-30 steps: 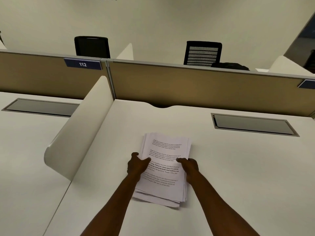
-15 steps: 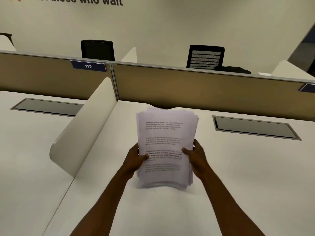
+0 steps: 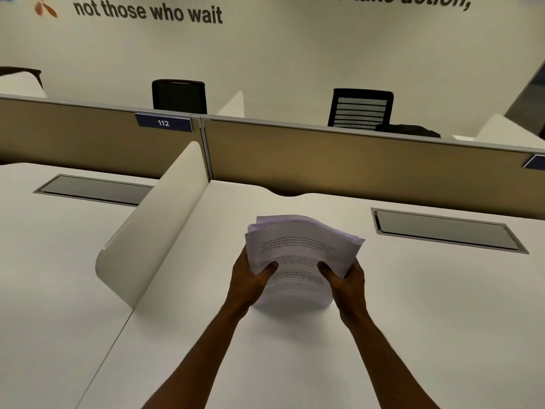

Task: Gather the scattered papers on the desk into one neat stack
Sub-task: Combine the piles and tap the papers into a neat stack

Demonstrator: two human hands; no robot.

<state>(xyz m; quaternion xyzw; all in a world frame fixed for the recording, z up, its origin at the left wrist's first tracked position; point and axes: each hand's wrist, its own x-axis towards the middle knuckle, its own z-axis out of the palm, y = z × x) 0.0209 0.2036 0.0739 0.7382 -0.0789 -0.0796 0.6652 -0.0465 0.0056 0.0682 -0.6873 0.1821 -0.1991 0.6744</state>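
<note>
Thumbs of the left hand and right hand are pressing onto the printed top sheet, both hands closing around the paper stack and holding it tilted, lower edge blurred near the white desk. Tan partitions are standing behind, with black chairs and wall lettering beyond.

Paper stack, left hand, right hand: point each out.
paper stack (image 3: 300, 249): head view, top printed sheet.
left hand (image 3: 250, 280): head view, back of hand.
right hand (image 3: 346, 283): head view, back of hand.
</note>
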